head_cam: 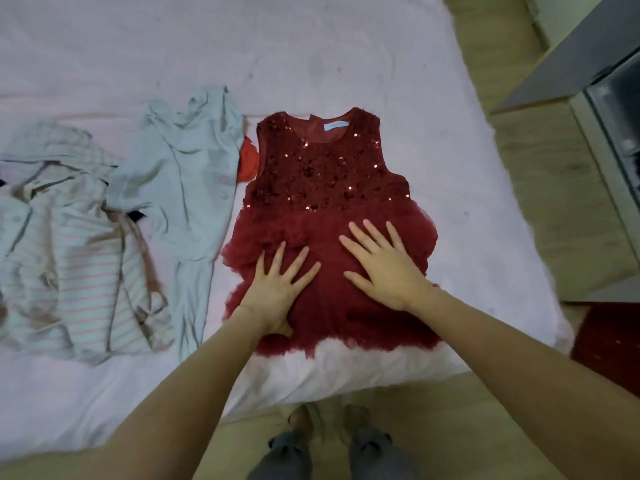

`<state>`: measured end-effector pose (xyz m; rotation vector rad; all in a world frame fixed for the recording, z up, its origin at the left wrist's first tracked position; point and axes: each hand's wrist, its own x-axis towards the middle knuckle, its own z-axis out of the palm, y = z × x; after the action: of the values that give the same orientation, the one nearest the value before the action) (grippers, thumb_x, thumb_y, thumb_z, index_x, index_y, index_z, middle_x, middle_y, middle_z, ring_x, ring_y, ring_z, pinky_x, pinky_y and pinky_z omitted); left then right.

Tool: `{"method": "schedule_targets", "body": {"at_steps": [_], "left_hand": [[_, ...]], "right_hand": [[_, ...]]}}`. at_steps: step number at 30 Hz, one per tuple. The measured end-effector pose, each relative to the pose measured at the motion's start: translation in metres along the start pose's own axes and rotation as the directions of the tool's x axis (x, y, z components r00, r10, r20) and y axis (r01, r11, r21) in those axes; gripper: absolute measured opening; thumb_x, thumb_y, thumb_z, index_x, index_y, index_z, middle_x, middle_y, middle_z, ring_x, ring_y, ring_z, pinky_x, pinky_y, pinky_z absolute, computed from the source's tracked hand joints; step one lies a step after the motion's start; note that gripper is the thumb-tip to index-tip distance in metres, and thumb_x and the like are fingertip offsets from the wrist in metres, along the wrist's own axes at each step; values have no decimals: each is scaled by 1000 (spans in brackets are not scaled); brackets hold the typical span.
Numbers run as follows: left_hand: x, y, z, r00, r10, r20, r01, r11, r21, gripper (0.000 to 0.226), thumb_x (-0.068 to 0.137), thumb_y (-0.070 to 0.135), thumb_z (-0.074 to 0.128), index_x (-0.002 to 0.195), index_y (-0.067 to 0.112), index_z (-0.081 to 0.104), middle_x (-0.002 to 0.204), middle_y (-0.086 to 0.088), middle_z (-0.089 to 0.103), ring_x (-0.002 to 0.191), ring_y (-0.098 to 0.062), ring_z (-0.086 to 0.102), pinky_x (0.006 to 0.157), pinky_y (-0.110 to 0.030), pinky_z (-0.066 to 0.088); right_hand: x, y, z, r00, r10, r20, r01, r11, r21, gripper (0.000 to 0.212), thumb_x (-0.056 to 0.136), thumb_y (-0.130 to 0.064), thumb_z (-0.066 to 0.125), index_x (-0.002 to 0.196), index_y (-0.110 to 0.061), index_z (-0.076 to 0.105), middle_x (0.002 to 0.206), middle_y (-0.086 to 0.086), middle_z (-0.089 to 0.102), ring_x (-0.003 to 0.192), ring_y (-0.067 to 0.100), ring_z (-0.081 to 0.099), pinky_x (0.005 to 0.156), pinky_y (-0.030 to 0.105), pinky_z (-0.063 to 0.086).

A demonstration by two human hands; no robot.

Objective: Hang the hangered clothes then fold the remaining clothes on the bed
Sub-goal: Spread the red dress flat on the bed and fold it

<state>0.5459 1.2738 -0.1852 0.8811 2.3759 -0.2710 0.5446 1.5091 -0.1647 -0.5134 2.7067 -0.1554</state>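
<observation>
both hands flat on the red dress [329, 188], which lies face up near the foot edge of the bed [346, 57], neckline pointing away from the person. left hand [280, 289] and right hand [384, 268] have fingers spread and straight, palms pressing the tulle skirt, gripping nothing. looks like smoothing before the first fold. risks from here: the tulle is springy and layered, so i'd expect it to puff back once the palms lift and any fold to slide open; the hem ruffles sit right at the mattress edge, so a pull toward the person could drag the skirt off the bed. sequins on the bodice may snag the net if the skirt gets folded up over it. the grey garment [183, 174] lies just beside the dress's left side, with a small red-orange piece [248, 164] tucked between them, so a sideways fold could catch either one. striped clothes [69, 265] sit further left, crumpled, not folded yet (no hangers visible on anything here). writing: a pale blue label [336, 126] shows inside the neckline, too small and blurred to read; no other brand or text visible.
</observation>
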Motion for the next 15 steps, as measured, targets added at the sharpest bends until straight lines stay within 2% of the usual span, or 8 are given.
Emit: {"method": "schedule_targets", "body": {"at_steps": [2,3,5,7,9,12,13,15], "left_hand": [[7,-4,-2,1000,-4,31,6,998,-62,139,60,60,79,148,31,-25,156,-6,-29,143,-44,-18,114,-65,5],[8,-6,-3,999,2,42,2,997,-82,138,61,57,80,148,32,-25,156,-5,-29,143,-43,-18,114,-64,6],[7,-8,-6,998,13,59,-7,994,-106,137,62,54,80,147,33,-25,157,-3,-29,143,-42,-18,114,-63,6],[3,-9,-10,998,21,61,-14,994,-108,134,64,53,79,148,33,-22,157,-2,-29,143,-40,-20,113,-62,2],[-5,-7,-13,1000,14,5,-13,999,-46,128,67,56,75,151,30,-17,158,-5,-26,143,-38,-22,113,-63,-3],[-23,13,-9,978,-15,-209,25,999,48,118,66,64,69,155,19,5,160,-17,-10,145,-37,-17,114,-62,-8],[-30,22,-3,971,-30,-239,43,998,50,121,62,70,66,155,17,10,160,-20,-6,146,-38,-14,114,-62,-8],[-36,31,11,973,-86,-216,96,995,36,132,55,81,63,155,16,6,159,-23,-7,145,-43,-11,113,-64,-6]], "right_hand": [[-29,-15,-10,974,-85,-210,76,996,-54,76,88,-62,39,149,-16,33,157,9,25,147,28,16,118,55,10],[-44,-22,-9,968,-138,-210,123,989,-81,84,83,-66,45,149,-14,33,157,12,26,147,30,18,117,56,12],[-63,-25,8,983,-160,-86,146,978,-152,100,74,-72,54,151,-15,26,158,16,20,146,35,16,115,59,12],[-62,-18,23,1000,-22,21,25,983,-180,115,64,-73,64,154,-18,16,158,21,14,145,41,16,114,62,11],[-49,-9,29,987,143,74,-130,979,-155,130,59,-60,78,155,-21,-2,158,24,1,144,44,11,113,61,12],[-30,-5,31,960,219,173,-194,970,-150,126,73,-45,75,149,-21,-24,158,22,-9,144,43,9,114,58,18],[-26,-6,33,960,215,177,-187,969,-161,124,75,-44,73,148,-21,-25,158,22,-6,143,43,11,113,57,21],[-23,-7,38,957,223,187,-189,965,-184,128,73,-43,75,147,-21,-28,157,21,-3,142,43,14,112,57,23]]}}
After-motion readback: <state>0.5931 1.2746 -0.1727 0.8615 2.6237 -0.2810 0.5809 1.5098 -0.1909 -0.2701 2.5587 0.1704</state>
